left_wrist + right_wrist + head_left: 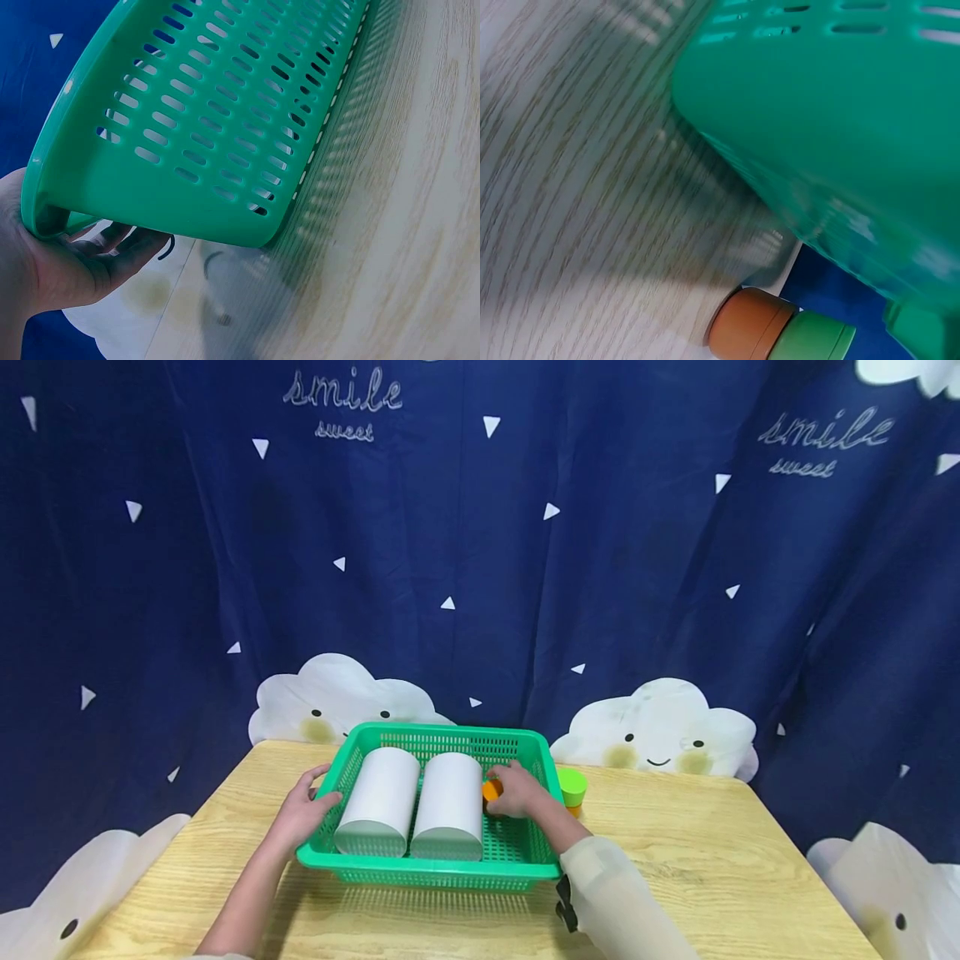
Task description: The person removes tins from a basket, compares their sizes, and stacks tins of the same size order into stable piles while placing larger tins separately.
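Observation:
A green plastic basket (442, 867) with slotted walls holds two white cylinders, the left cylinder (384, 789) and the right cylinder (452, 793), lying side by side. My left hand (303, 814) grips the basket's left rim, and in the left wrist view its fingers (124, 251) reach under that rim. Inside the basket, to the right of the cylinders, my right hand (517, 792) holds a small orange object (492, 790) between thumb and fingers. Much of that object is hidden by the hand. The right wrist view shows the basket's outer wall (840, 112), not the hand.
Just outside the basket's right side stands a small container with a green lid (572, 783) and an orange body (746, 322). Everything rests on a light wooden table (712, 860). A dark blue curtain (480, 568) with clouds and triangles hangs behind the table.

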Demonstrator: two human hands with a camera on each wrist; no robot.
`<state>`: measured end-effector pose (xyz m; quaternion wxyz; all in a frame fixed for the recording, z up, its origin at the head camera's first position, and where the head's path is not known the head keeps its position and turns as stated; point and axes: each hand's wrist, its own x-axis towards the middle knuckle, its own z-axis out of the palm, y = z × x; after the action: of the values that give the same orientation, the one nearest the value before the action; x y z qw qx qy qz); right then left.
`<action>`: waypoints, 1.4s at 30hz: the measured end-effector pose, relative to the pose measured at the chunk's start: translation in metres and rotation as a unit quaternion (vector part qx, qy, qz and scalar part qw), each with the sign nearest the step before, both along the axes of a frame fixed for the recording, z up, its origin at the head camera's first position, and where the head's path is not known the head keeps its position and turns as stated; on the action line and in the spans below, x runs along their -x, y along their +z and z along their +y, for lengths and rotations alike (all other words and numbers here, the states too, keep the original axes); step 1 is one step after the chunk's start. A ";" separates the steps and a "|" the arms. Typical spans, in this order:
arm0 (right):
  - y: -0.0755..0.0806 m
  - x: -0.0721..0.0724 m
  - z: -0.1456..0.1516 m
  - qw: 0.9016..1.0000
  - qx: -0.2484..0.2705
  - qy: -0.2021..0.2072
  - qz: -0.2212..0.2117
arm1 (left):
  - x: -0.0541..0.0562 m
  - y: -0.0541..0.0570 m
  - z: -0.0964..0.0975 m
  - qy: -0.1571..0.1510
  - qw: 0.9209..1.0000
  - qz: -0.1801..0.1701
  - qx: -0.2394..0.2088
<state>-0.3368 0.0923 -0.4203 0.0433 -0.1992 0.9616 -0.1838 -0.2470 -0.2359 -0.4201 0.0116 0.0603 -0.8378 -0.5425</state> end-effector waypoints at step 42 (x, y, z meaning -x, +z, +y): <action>0.056 -0.030 0.030 0.990 0.124 0.002 0.068 | -0.001 -0.002 0.000 -0.004 1.000 0.008 0.002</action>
<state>-0.3064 0.1222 -0.3639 -0.0464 -0.2173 0.9317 -0.2873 -0.2465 -0.2360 -0.4218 0.0167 0.0526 -0.8390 -0.5413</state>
